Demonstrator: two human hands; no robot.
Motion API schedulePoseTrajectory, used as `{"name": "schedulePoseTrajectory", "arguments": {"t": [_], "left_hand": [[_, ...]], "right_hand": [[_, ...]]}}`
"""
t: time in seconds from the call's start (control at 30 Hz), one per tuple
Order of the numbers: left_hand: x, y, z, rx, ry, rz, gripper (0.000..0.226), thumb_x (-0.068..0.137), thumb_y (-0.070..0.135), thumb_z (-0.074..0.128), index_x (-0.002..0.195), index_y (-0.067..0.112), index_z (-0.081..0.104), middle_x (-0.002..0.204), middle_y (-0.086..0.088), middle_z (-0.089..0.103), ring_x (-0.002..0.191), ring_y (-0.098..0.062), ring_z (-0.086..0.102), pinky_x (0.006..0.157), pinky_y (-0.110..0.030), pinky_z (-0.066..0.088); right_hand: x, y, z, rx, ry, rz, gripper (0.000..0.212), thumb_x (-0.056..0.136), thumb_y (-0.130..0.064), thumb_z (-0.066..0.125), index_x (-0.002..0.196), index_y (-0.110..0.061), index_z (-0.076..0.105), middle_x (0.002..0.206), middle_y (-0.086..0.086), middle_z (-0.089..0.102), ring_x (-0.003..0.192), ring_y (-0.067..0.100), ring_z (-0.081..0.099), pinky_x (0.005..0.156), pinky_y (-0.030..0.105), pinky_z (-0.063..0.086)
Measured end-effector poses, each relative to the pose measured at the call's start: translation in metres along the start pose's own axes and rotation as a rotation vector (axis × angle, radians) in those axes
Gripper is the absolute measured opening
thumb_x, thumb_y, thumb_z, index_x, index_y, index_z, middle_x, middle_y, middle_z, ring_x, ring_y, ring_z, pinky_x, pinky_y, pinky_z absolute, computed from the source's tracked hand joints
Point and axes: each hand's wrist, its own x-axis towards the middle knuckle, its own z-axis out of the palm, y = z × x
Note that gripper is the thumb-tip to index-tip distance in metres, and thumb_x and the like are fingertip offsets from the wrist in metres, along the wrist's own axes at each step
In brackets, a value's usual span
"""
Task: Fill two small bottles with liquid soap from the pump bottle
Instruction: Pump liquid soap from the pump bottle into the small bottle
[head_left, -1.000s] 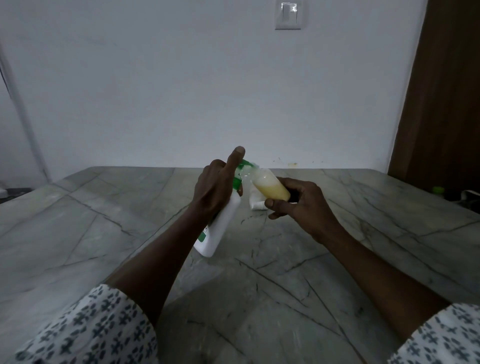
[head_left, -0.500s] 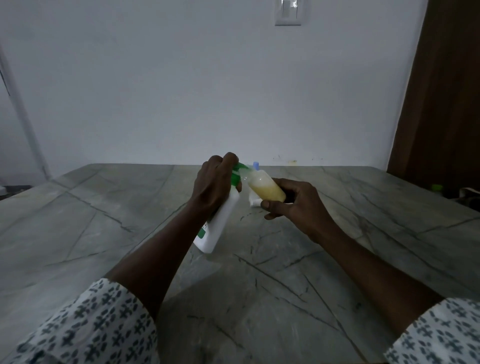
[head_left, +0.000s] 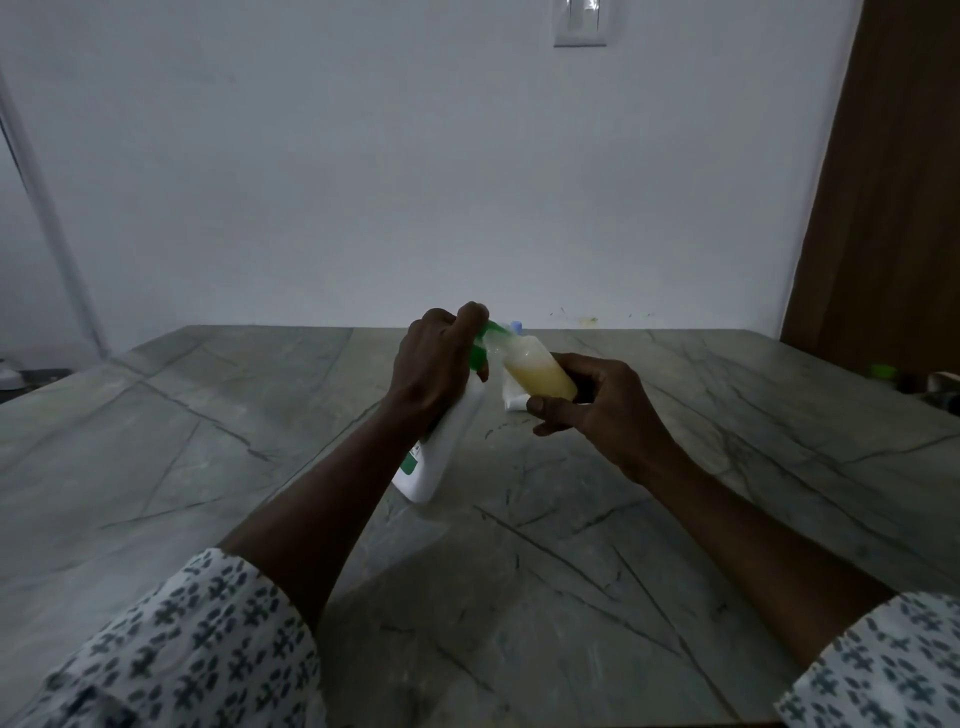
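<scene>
Left hand (head_left: 436, 364) grips the tilted white pump bottle (head_left: 441, 447); right hand (head_left: 597, 405) holds a small bottle (head_left: 540, 374) partly filled with yellowish soap.

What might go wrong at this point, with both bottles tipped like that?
1. The small bottle, tilted in the right hand, already holds much yellowish soap; more pumping might overflow it onto the marble table.
2. The left hand holds the pump bottle leaning; if its green nozzle slips off the small bottle's mouth, soap could squirt past it.
</scene>
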Motion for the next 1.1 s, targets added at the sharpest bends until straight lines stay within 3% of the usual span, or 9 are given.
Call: {"name": "schedulePoseTrajectory", "arguments": {"t": [0.1,0.23,0.33,0.4,0.73,0.83,0.97,1.03,1.1], "left_hand": [[0.000,0.000,0.001,-0.026,0.007,0.010,0.044,0.088,0.038,0.031,0.056,0.018,0.053,0.055,-0.006,0.064,0.069,-0.044,0.059,0.082,-0.055,0.051],[0.001,-0.006,-0.001,-0.181,0.007,-0.084,0.050,0.091,0.042,0.034,0.061,0.013,0.061,0.059,-0.007,0.067,0.074,-0.038,0.061,0.087,-0.059,0.047],[-0.002,-0.003,-0.004,-0.354,-0.048,-0.111,0.070,0.088,0.054,0.038,0.078,-0.008,0.068,0.061,-0.016,0.066,0.057,-0.027,0.059,0.069,-0.045,0.049],[-0.004,-0.001,-0.007,-0.440,-0.063,-0.142,0.073,0.089,0.057,0.040,0.089,-0.010,0.071,0.063,-0.021,0.064,0.053,-0.026,0.057,0.060,-0.034,0.045],[-0.008,0.004,-0.013,-0.583,-0.014,-0.166,0.067,0.095,0.066,0.034,0.068,0.022,0.077,0.057,-0.010,0.061,0.051,-0.021,0.058,0.054,-0.028,0.046],[-0.004,0.000,-0.015,-0.607,0.009,-0.132,0.062,0.094,0.063,0.034,0.073,0.026,0.079,0.061,-0.010,0.065,0.048,-0.018,0.056,0.050,-0.027,0.044],[0.001,-0.010,-0.018,-0.593,-0.051,-0.082,0.049,0.083,0.062,0.054,0.079,0.018,0.076,0.074,-0.010,0.069,0.048,-0.018,0.054,0.050,-0.026,0.042],[0.002,-0.015,-0.024,-0.507,-0.122,-0.073,0.053,0.074,0.054,0.065,0.083,0.002,0.070,0.068,-0.010,0.064,0.051,-0.019,0.052,0.056,-0.027,0.042],[0.003,-0.018,-0.033,-0.431,-0.227,-0.090,0.046,0.068,0.044,0.073,0.088,0.003,0.069,0.070,-0.007,0.063,0.060,-0.016,0.055,0.063,-0.029,0.043]], "right_hand": [[0.000,-0.001,0.001,0.013,-0.007,-0.005,0.058,0.076,-0.007,0.080,0.130,-0.005,0.060,0.111,0.013,0.070,0.078,0.024,0.074,0.069,0.039,0.063],[0.000,-0.002,0.003,0.063,-0.016,0.008,0.056,0.076,-0.005,0.079,0.129,-0.003,0.060,0.110,0.013,0.070,0.082,0.025,0.074,0.070,0.041,0.062],[0.000,-0.004,0.006,0.127,-0.028,0.021,0.052,0.077,-0.003,0.078,0.126,-0.002,0.062,0.109,0.016,0.070,0.083,0.028,0.073,0.070,0.042,0.062],[0.000,-0.003,0.008,0.172,-0.031,0.035,0.050,0.077,-0.002,0.078,0.125,0.000,0.062,0.109,0.018,0.070,0.085,0.031,0.073,0.072,0.044,0.062],[-0.001,0.000,0.012,0.292,-0.037,0.095,0.042,0.080,-0.001,0.074,0.119,0.001,0.060,0.108,0.028,0.065,0.088,0.041,0.070,0.077,0.047,0.061],[0.000,0.000,0.009,0.340,-0.026,0.119,0.039,0.080,-0.001,0.074,0.117,0.000,0.059,0.105,0.032,0.064,0.089,0.044,0.069,0.079,0.049,0.060],[0.002,0.004,0.010,0.323,-0.026,0.166,0.040,0.081,-0.003,0.075,0.118,-0.001,0.059,0.110,0.031,0.063,0.091,0.040,0.070,0.081,0.047,0.060],[0.001,0.006,0.011,0.296,-0.032,0.181,0.041,0.081,-0.006,0.076,0.119,-0.003,0.060,0.115,0.027,0.062,0.092,0.038,0.071,0.082,0.043,0.060],[0.001,0.006,0.012,0.274,-0.023,0.205,0.039,0.082,-0.007,0.075,0.118,-0.004,0.061,0.117,0.023,0.061,0.091,0.037,0.071,0.081,0.039,0.060]]}}
